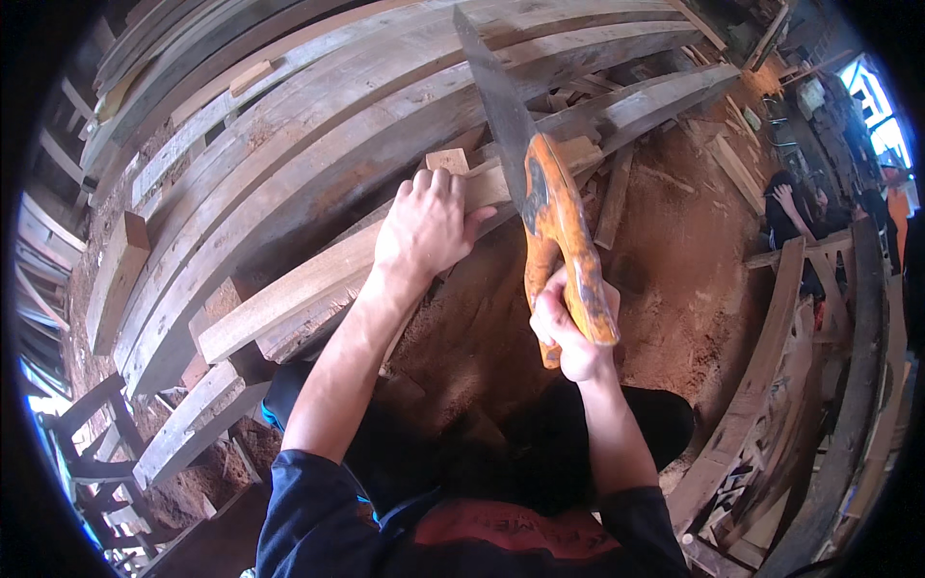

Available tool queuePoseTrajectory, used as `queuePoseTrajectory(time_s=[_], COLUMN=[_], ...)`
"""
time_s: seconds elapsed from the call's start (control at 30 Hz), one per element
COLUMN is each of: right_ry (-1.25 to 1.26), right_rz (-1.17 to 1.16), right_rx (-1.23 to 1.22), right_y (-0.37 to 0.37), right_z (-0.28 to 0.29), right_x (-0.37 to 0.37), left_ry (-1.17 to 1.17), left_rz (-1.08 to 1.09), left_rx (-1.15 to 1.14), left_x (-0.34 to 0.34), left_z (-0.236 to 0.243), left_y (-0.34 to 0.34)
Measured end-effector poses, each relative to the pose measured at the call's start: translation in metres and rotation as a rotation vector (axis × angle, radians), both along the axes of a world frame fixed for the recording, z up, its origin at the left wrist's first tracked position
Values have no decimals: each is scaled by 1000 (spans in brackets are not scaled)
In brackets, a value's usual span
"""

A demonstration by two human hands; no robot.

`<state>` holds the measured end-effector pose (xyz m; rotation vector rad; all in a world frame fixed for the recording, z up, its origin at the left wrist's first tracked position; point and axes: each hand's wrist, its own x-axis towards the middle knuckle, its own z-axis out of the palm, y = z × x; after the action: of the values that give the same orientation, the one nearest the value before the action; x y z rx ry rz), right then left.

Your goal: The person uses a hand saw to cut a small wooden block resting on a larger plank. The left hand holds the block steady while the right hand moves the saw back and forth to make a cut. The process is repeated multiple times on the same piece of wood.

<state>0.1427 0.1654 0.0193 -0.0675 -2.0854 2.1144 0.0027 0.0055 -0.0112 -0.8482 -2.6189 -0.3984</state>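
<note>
My right hand (578, 332) is wrapped around the worn orange handle of a handsaw (564, 212). Its grey blade points up and away, crossing over a long squared wooden beam (299, 287). Whether the teeth touch the wood I cannot tell. My left hand (431, 223) presses down on the same beam, to the left of the blade, its fingers curled over the far side and the thumb along the top. A short block end (447, 160) shows just beyond my knuckles.
Long curved timbers (318, 125) lie side by side across the far left. A thick wood piece (120, 279) stands at the left. Brown sawdust covers the ground (674, 260). More timbers (742, 395) are stacked at right, where another person (795, 207) is partly visible.
</note>
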Motion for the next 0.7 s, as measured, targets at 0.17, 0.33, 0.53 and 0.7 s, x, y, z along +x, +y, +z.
queuePoseTrajectory(time_s=[0.17,0.33,0.53,0.7], right_ry=[61,107,43,64], right_rz=[-79,40,-92,-78], right_rx=[14,159,103,107], right_y=[2,-4,5,-15], right_z=[-28,-25,-31,-9], right_x=[86,17,86,26], left_ry=[-37,-23,-32,-97], left_rz=[-10,-43,-6,-42], left_rx=[4,-25,29,-24], left_x=[2,3,-4,9], left_z=[-4,-5,0,-3], left_y=[3,1,3,3])
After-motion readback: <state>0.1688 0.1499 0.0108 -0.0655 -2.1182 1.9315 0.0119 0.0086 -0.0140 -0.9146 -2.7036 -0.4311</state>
